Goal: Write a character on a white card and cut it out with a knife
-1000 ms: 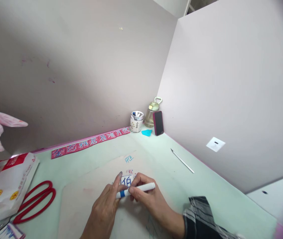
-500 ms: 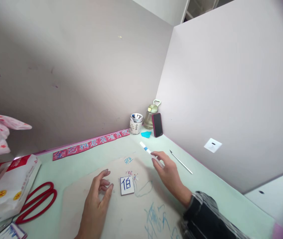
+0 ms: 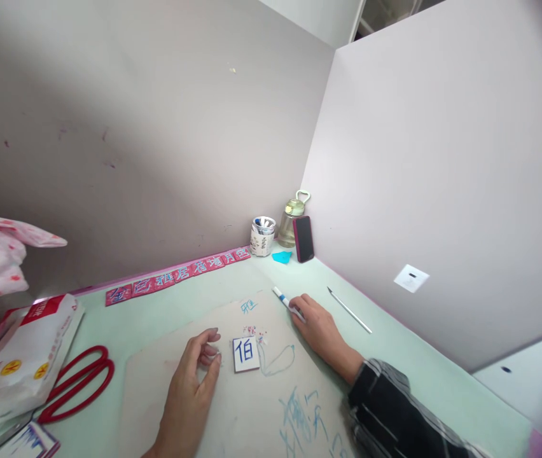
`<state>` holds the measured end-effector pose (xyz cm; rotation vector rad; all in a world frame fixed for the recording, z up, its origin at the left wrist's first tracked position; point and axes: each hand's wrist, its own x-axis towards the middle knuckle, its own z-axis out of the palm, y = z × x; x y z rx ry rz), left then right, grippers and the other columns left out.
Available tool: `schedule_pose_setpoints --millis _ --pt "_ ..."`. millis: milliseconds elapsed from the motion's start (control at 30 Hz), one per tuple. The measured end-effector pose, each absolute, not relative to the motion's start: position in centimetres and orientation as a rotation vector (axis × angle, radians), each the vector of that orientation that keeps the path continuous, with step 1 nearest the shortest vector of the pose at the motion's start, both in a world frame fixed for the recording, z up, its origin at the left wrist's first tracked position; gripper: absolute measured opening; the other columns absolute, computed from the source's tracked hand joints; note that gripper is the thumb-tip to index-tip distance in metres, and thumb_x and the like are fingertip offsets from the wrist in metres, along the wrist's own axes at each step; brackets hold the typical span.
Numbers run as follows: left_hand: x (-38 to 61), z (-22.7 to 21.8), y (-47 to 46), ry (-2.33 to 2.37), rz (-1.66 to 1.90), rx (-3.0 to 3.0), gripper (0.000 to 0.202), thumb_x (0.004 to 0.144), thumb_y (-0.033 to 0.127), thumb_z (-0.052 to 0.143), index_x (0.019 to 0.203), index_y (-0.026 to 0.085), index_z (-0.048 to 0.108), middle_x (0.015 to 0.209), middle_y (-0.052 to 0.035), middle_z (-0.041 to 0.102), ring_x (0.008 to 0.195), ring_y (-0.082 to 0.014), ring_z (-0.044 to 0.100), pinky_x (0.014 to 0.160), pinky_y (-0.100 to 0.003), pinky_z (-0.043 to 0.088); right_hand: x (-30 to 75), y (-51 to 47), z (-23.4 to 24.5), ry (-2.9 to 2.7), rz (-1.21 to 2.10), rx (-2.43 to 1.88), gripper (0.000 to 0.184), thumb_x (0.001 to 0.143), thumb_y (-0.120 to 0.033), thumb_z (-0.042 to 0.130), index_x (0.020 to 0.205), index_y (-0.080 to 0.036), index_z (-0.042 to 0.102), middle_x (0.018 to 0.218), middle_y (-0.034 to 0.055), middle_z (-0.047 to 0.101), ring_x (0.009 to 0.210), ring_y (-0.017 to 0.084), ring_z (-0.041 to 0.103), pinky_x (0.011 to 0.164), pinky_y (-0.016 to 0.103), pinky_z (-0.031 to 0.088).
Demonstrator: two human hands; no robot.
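Observation:
A white square card (image 3: 246, 366) with a blue handwritten character lies on the beige board (image 3: 156, 381). Just left of it, my left hand (image 3: 193, 375) rests on the board, fingers loosely curled, thumb apart, holding nothing. To the right and farther back is my right hand (image 3: 321, 327), with its fingers closed over a white marker (image 3: 281, 297) with a blue band. The marker lies low, at or very near the table surface, its banded end pointing away from me. My palm and fingers hide its near end.
Red scissors (image 3: 80, 385) lie beside a white packet (image 3: 27, 362) at left, near stacked cards (image 3: 27, 442). Red character tiles (image 3: 182, 273) line the wall. A pen cup (image 3: 262, 238), bottle (image 3: 289, 226), phone (image 3: 304, 239) and blue scrap (image 3: 282, 257) stand at the corner. A thin pencil-like stick (image 3: 350, 310) lies right.
My right hand has lowered with the marker toward the table, and the marker now lies flatter. My left hand keeps its place beside the card. The view has shifted slightly.

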<state>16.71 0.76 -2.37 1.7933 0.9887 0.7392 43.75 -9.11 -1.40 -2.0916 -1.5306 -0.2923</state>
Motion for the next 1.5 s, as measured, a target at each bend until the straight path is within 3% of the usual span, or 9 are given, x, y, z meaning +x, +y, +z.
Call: schedule_pose_setpoints --millis 200,367,467,567,700,800,1000,1300,1500 --pt "16.9 -2.9 0.6 0.956 0.715 1.861 0.045 0.090 0.044 0.047 0.131 0.024 0.048 0.133 -0.0099 0.059 0.121 -0.0270 0.056 0.108 -0.051 0.041 44.5 -8.9 -1.8 -1.497 -0.331 -2.113 0.013 0.093 -0.017 0.047 0.091 -0.022 0.059 0.088 0.0046 0.060 0.078 0.021 0.058 0.068 0.030 0.044" --pt "17.1 -3.5 0.5 0.878 0.602 2.090 0.058 0.089 0.039 0.050 0.143 0.022 0.040 0.154 -0.0107 0.042 0.144 -0.0293 0.035 0.118 -0.055 0.031 44.9 -8.9 -2.0 -1.457 -0.363 -2.129 0.014 0.094 -0.017 0.045 0.090 -0.021 0.057 0.089 0.0053 0.059 0.079 0.021 0.057 0.069 0.031 0.043" --pt "17.1 -4.0 0.5 0.837 0.548 2.166 0.063 0.088 0.033 0.048 0.147 0.019 0.033 0.153 -0.0111 0.044 0.148 -0.0303 0.026 0.120 -0.059 0.025 45.0 -8.9 -2.2 -1.490 -0.335 -2.129 0.012 0.091 -0.014 0.048 0.087 -0.022 0.056 0.083 0.0024 0.058 0.075 0.020 0.057 0.067 0.029 0.043" --pt "17.1 -3.8 0.6 0.825 0.554 2.154 0.063 0.088 0.027 0.045 0.148 0.018 0.030 0.142 -0.0117 0.055 0.143 -0.0295 0.034 0.118 -0.059 0.029 44.9 -9.0 -2.0 -1.448 -0.357 -2.125 0.011 0.094 -0.016 0.046 0.092 -0.021 0.056 0.088 0.0037 0.058 0.080 0.021 0.058 0.069 0.030 0.044" --pt "17.1 -3.3 0.5 0.828 0.584 2.106 0.061 0.083 0.023 0.049 0.143 0.021 0.036 0.132 -0.0105 0.058 0.130 -0.0277 0.049 0.114 -0.056 0.036 45.3 -9.1 -1.6 -1.411 -0.386 -2.138 0.011 0.097 -0.018 0.045 0.095 -0.020 0.056 0.093 0.0070 0.060 0.086 0.023 0.058 0.073 0.032 0.045" --pt "17.0 -3.2 0.4 0.831 0.612 2.101 0.064 0.079 0.024 0.055 0.141 0.023 0.040 0.129 -0.0083 0.060 0.132 -0.0292 0.046 0.115 -0.056 0.034 45.7 -9.3 -1.5 -1.464 -0.352 -2.176 0.009 0.092 -0.015 0.052 0.095 -0.021 0.058 0.093 0.0065 0.062 0.087 0.024 0.059 0.073 0.033 0.046" --pt "17.2 -3.9 0.7 0.853 0.659 2.104 0.064 0.077 0.029 0.058 0.138 0.020 0.043 0.127 -0.0089 0.063 0.131 -0.0315 0.045 0.115 -0.057 0.031 46.3 -9.5 -1.8 -1.502 -0.320 -2.251 0.024 0.089 -0.010 0.054 0.108 -0.023 0.058 0.098 0.0059 0.065 0.091 0.024 0.062 0.075 0.032 0.049" --pt "17.1 -4.2 0.5 0.880 0.662 2.119 0.066 0.077 0.028 0.059 0.140 0.021 0.042 0.125 -0.0078 0.064 0.137 -0.0334 0.040 0.116 -0.058 0.030 48.5 -9.9 -1.2 -1.393 -0.331 -2.400 0.016 0.093 -0.018 0.053 0.107 -0.020 0.062 0.103 0.0085 0.068 0.099 0.026 0.062 0.081 0.034 0.048" --pt "17.0 -4.5 0.4 0.850 0.681 2.250 0.064 0.080 0.024 0.058 0.141 0.021 0.039 0.124 -0.0068 0.063 0.137 -0.0310 0.042 0.121 -0.060 0.019 49.7 -11.8 0.8 -1.344 -0.332 -2.583 0.019 0.092 -0.016 0.052 0.108 -0.019 0.062 0.109 0.0113 0.067 0.107 0.028 0.059 0.088 0.036 0.043"
